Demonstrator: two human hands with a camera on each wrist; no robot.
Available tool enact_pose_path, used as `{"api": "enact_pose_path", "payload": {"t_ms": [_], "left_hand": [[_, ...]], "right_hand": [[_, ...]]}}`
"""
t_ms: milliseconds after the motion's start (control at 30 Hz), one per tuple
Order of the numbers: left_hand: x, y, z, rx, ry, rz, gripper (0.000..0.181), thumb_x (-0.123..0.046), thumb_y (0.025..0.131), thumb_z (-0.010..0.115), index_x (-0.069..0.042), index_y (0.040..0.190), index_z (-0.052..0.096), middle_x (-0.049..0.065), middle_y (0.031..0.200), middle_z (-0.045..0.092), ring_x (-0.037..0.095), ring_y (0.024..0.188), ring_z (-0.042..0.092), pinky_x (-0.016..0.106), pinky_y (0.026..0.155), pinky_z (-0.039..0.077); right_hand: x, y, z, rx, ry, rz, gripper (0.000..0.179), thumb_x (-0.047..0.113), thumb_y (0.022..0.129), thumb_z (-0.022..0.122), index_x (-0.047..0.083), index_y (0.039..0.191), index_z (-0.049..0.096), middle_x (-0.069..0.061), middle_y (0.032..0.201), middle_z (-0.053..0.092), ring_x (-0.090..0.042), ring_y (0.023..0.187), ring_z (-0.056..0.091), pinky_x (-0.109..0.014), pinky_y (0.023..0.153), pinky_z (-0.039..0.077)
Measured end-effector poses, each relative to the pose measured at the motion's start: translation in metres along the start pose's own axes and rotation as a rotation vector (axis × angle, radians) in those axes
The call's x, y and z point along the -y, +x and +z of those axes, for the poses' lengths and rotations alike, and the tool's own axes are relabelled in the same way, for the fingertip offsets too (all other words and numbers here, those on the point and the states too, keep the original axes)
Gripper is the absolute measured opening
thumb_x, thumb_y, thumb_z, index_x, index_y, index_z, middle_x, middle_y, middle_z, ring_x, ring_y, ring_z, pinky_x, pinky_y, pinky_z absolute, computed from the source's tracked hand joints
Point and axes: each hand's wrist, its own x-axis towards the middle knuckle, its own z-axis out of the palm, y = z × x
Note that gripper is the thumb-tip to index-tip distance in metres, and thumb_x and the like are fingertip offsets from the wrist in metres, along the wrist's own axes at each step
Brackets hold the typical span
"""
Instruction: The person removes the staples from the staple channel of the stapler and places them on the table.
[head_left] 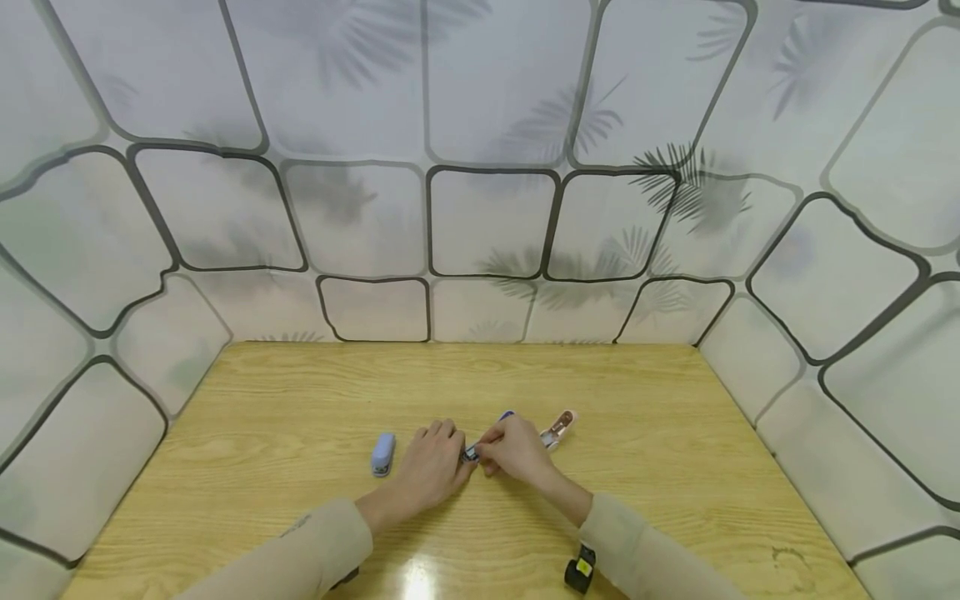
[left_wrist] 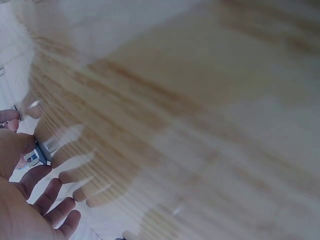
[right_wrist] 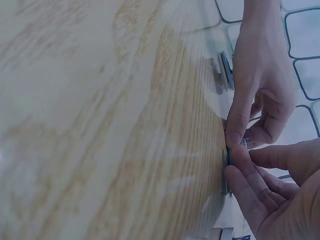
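Observation:
A small open stapler (head_left: 471,452) with bright metal parts lies between the two hands on the wooden table, and a blue end shows behind the right hand. My left hand (head_left: 435,462) pinches its near end between thumb and forefinger; the left wrist view shows its blue-grey body (left_wrist: 44,153) there. The other fingers spread loosely beside it. My right hand (head_left: 515,450) holds the stapler from the other side, thumb and fingertips together at the metal part (right_wrist: 244,142). The fingers hide most of the stapler.
A lavender mini stapler (head_left: 383,454) stands left of the left hand. Just beyond the right hand lies a white and rose-brown stapler (head_left: 558,428). A black device with a yellow label (head_left: 580,570) hangs by the right sleeve. Patterned panels (head_left: 480,308) enclose the table.

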Motion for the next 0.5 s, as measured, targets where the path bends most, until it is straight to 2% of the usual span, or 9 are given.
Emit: {"api": "enact_pose_path", "payload": {"t_ms": [500], "left_hand": [[0.0006,0.0004,-0.0007,0.013,-0.016,-0.004,0.03,-0.04,0.097,0.075,-0.013,0.09,0.066,0.0,0.088,0.058,0.015,0.08,0.051,0.035,0.077,0.051]], "right_hand": [[0.0017,0.0018,-0.0013,0.011,0.073,0.059,0.012,0.009,0.096,0.074,-0.001,0.089,0.078,-0.01,0.074,0.078,-0.011,0.055,0.072,-0.026,0.055,0.062]]}}
